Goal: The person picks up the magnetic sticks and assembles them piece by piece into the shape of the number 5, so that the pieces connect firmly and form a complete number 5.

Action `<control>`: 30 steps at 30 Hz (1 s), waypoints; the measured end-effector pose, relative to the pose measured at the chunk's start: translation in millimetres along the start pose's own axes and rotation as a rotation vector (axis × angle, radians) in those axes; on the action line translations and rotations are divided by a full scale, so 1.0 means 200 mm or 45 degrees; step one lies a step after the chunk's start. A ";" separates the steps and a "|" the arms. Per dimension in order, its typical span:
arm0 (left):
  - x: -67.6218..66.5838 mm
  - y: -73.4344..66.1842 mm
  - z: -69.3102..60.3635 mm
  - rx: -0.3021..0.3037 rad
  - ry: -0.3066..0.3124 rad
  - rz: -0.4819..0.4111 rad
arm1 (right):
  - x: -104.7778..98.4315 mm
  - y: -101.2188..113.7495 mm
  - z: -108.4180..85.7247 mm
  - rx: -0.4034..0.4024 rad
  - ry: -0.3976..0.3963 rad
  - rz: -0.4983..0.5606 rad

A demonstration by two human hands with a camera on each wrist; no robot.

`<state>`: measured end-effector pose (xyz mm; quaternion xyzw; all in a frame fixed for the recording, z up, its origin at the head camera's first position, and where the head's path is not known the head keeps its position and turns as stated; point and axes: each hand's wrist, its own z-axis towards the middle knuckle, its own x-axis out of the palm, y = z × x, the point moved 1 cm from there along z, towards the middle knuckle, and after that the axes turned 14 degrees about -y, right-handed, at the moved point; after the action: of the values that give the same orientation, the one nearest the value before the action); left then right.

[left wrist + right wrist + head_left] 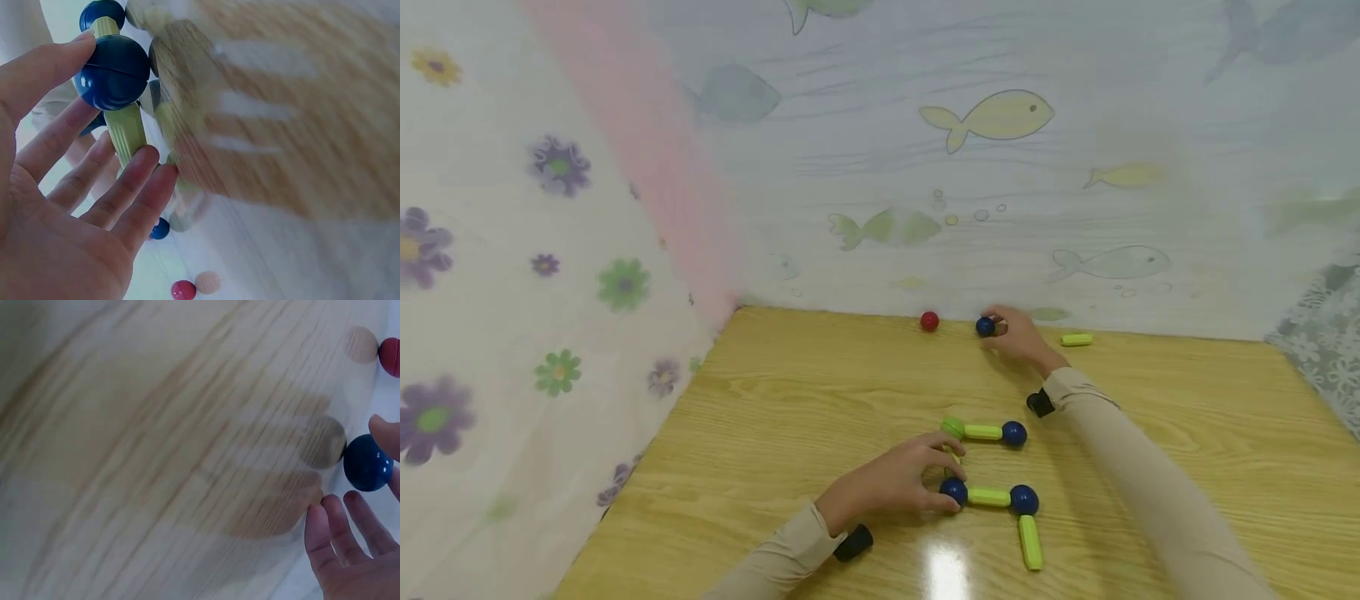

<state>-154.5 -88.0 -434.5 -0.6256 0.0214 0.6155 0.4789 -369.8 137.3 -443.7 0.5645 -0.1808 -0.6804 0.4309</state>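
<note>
My left hand [898,477] holds a dark blue ball [114,72] at the near left corner of a joined ball-and-rod toy frame, thumb on one side and index finger on the other. Its other fingers spread along a yellow-green rod [127,132]. That rod leads to a green ball [952,427], from which another rod [982,432] runs to a blue ball [1014,433]. From the held corner, a rod [989,497] reaches a further blue ball [1024,500] with a rod [1032,542] pointing nearer. At the table's back edge my right hand [1019,337] grips a loose blue ball [368,463] between thumb and index finger.
A red ball [929,322] sits left of the right hand along the back edge. To that hand's right lies a loose yellow-green rod [1077,340]. Fish-printed cloth [865,150] stands behind the wooden table [790,383], flower-printed cloth [497,317] at its left.
</note>
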 end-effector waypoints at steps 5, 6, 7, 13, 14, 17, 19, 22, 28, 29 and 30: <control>0.00 -0.01 0.01 0.009 0.002 0.008 | 0.00 0.02 0.00 0.017 -0.021 -0.046; 0.00 -0.02 0.01 0.013 0.002 0.009 | -0.01 0.02 -0.01 0.023 -0.020 -0.051; 0.00 -0.02 0.02 0.015 0.002 0.009 | -0.02 0.01 -0.01 0.027 -0.019 -0.048; 0.01 -0.01 0.01 0.018 0.002 0.015 | -0.09 0.00 -0.08 0.055 0.011 -0.007; 0.01 -0.01 0.01 0.013 0.000 0.017 | -0.10 0.01 -0.09 0.065 0.011 0.003; 0.01 0.00 0.00 -0.008 -0.004 0.005 | -0.16 0.03 -0.16 0.076 0.019 0.042; 0.01 0.00 0.00 -0.017 -0.006 0.001 | -0.21 0.05 -0.22 0.089 0.033 0.082; 0.01 0.01 0.00 -0.016 -0.008 -0.008 | -0.27 0.07 -0.32 0.118 0.064 0.114; 0.01 0.01 0.00 -0.006 -0.016 -0.004 | -0.35 0.12 -0.58 0.105 0.045 0.159; 0.01 0.00 -0.01 -0.003 -0.019 0.001 | -0.36 0.13 -0.63 0.099 0.038 0.171; 0.00 0.00 -0.01 -0.001 -0.021 0.004 | -0.37 0.14 -0.67 0.095 0.034 0.185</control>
<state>-153.5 -89.1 -436.0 -0.6206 0.0180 0.6215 0.4778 -235.4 211.6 -417.7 0.5748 -0.2407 -0.6325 0.4601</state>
